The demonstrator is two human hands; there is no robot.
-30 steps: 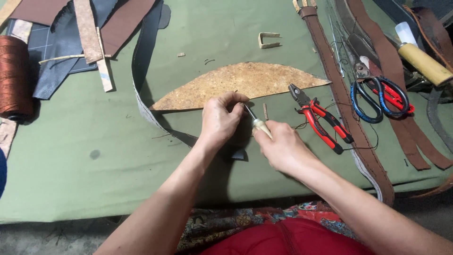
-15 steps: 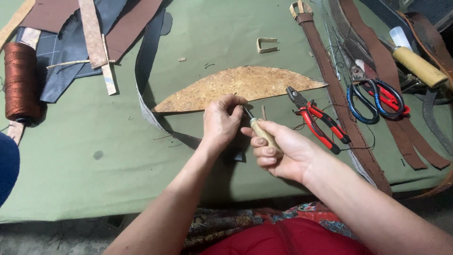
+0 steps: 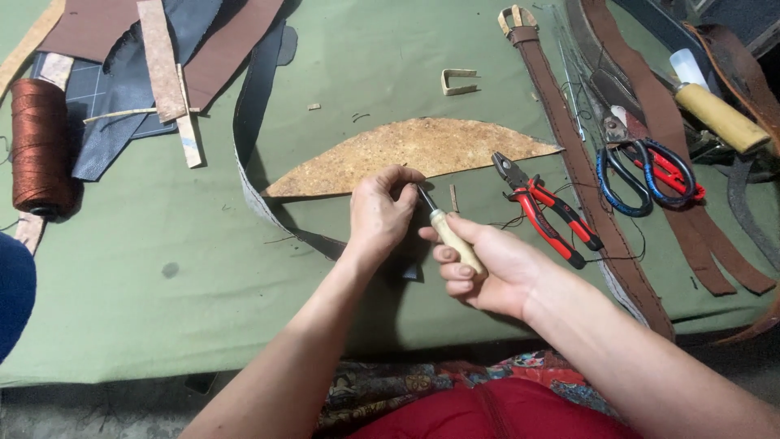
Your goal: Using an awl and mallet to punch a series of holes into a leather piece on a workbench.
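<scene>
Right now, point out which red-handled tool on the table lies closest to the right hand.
The red-handled pliers, lying just beyond the right hand beside the brown belt strap. The scissors with blue and red handles lie farther off, across that strap.

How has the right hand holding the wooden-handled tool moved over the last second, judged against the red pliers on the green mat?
Yes. The right hand has rolled palm-up, so the wooden-handled tool shows in its fingers, still just left of the red pliers.

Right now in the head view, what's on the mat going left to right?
Spool of brown thread → dark leather strip → left hand → wooden-handled awl in the right hand → red-handled pliers → blue-handled scissors → yellow-handled tool.
</scene>
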